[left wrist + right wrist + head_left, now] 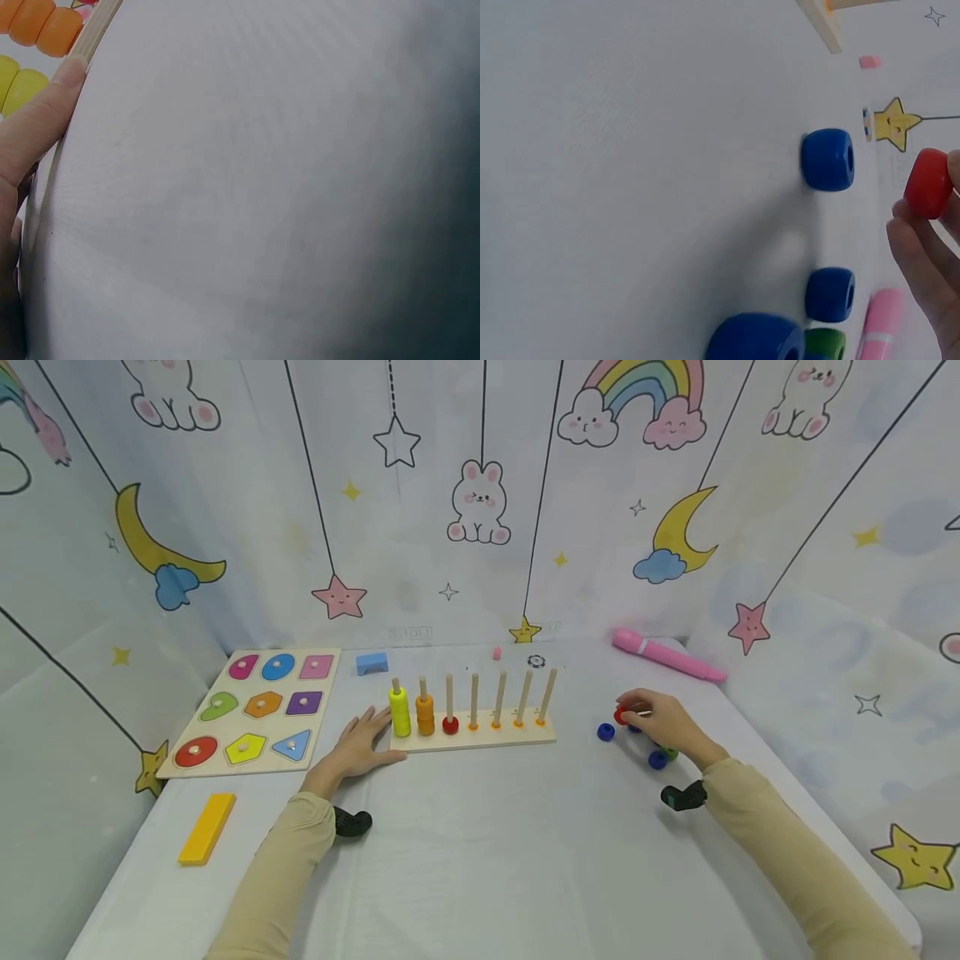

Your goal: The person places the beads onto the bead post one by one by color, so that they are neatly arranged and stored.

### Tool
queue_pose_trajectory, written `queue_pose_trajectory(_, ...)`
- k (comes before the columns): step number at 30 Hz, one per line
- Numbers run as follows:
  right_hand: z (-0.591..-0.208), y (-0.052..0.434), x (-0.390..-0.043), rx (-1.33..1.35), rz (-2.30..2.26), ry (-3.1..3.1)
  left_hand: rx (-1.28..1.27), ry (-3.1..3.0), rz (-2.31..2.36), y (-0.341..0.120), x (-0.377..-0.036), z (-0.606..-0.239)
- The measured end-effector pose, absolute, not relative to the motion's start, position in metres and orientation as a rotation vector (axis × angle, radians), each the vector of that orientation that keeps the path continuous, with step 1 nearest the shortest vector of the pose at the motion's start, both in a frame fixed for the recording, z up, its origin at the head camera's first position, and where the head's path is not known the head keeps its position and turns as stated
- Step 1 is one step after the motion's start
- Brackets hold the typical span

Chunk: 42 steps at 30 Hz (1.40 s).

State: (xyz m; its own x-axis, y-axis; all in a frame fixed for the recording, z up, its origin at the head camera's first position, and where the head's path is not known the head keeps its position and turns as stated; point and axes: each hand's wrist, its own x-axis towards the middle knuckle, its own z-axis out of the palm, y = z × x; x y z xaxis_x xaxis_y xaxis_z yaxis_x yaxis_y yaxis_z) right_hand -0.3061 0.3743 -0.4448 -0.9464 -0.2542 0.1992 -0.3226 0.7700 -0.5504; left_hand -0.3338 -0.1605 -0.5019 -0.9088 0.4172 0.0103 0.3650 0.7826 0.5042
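Observation:
A wooden peg board (480, 739) with several upright pegs carries a stack of yellow beads (400, 711), a stack of orange beads (425, 715) and one red bead (450, 725). My left hand (362, 743) lies flat against the board's left end, its fingers (45, 112) touching the wooden edge. My right hand (660, 720) pinches a red bead (928, 183) in its fingertips, just above the table. Loose blue beads (606, 732) (828, 159) and a green bead (825, 343) lie around that hand.
A shape puzzle board (255, 710) lies at the left, with a yellow block (207, 828) in front of it. A blue block (372, 662) and a pink pen-like thing (667, 656) lie at the back. Cloth walls close in three sides of the table (480, 860).

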Motion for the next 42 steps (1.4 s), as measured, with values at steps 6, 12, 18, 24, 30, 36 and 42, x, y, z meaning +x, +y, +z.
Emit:
queue_pose_trajectory(6, -0.428, 0.349, -0.322, 0.463, 0.953, -2.846, 0.624, 2.867, 0.786, -0.161, -0.334, -0.502)
queue_pose_trajectory(12, -0.404, 0.318, -0.341, 0.491, 0.928, -2.794, 0.627, 2.865, 0.788, -0.161, -0.334, -0.504)
queue_pose_trajectory(18, -0.387, 0.28, -0.363, 0.585, 0.935, -2.682, 0.601, 2.859, 0.781, -0.162, -0.334, -0.506)
queue_pose_trajectory(24, -0.373, 0.235, -0.377, 0.706, 0.974, -2.573, 0.618, 2.863, 0.777, -0.162, -0.335, -0.505)
queue_pose_trajectory(30, -0.366, 0.189, -0.378, 0.851, 1.066, -2.525, 0.633, 2.858, 0.778, -0.162, -0.336, -0.505)
queue_pose_trajectory(36, -0.366, 0.153, -0.374, 0.936, 1.075, -2.533, 0.621, 2.846, 0.776, -0.162, -0.337, -0.503)
queue_pose_trajectory(42, -0.368, 0.126, -0.369, 1.013, 1.068, -2.556, 0.612, 2.841, 0.773, -0.161, -0.337, -0.503)
